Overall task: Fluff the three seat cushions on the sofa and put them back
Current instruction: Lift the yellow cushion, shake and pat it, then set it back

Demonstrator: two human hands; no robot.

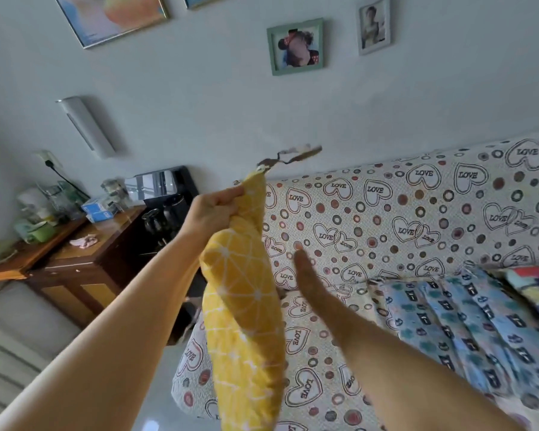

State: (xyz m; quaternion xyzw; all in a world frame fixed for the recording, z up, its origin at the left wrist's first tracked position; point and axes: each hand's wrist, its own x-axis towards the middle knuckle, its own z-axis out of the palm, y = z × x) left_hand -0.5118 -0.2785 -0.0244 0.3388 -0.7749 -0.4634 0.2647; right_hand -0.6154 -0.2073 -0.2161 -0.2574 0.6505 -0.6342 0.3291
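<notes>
The fingers of my left hand (217, 209) are curled tight round the top corner of the yellow cushion (246, 321), pinching the fabric. The cushion hangs down from them, upright in the air, in front of the left end of the sofa (402, 213). My right hand (308, 275) is flat, its fingers straight and pressed together, just to the right of the cushion's upper half. It is blurred, and I cannot tell whether it touches the fabric. Farther right, a blue patterned cushion (448, 321) lies on the sofa seat, with a multicoloured cushion (535, 287) just beside it at the right edge. The sofa wears a pale cover printed with hearts and rings. To the left stands a wooden table (115, 228) carrying boxes and cups, and framed pictures (294, 46) hang on the far wall.
</notes>
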